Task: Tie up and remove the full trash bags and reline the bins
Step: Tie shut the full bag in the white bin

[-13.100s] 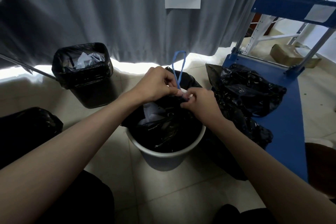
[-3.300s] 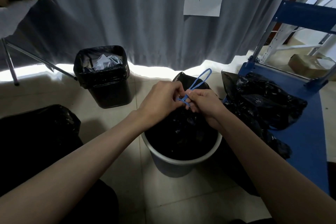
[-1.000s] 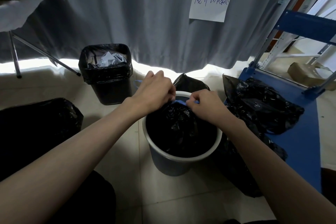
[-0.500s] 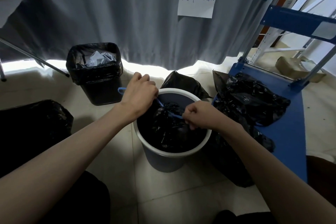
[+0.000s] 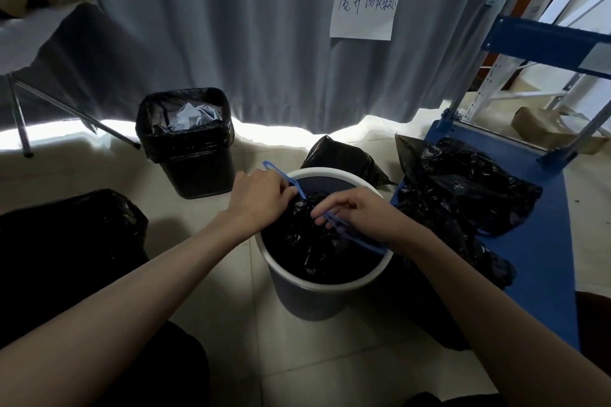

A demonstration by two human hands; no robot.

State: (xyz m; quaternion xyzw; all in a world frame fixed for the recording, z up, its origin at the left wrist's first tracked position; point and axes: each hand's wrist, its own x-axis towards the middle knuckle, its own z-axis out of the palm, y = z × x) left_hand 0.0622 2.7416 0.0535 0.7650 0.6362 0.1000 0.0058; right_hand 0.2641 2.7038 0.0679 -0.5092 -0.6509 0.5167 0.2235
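Note:
A round grey bin with a white rim stands on the floor in front of me. Inside it sits a black trash bag, its mouth gathered by a blue drawstring. My left hand grips one blue loop at the bin's far left rim. My right hand holds the other loop over the bag, fingers curled around it. The two loops run apart from the bag's neck.
A square black bin lined with a black bag and holding crumpled paper stands at the back left. Filled black bags lie on a blue cart at right. Another black bag sits at left. A grey curtain hangs behind.
My hands have pulled the blue loops apart, left hand to the bin's left rim, right hand toward the right. The bag's mouth has closed and its paper is hidden.

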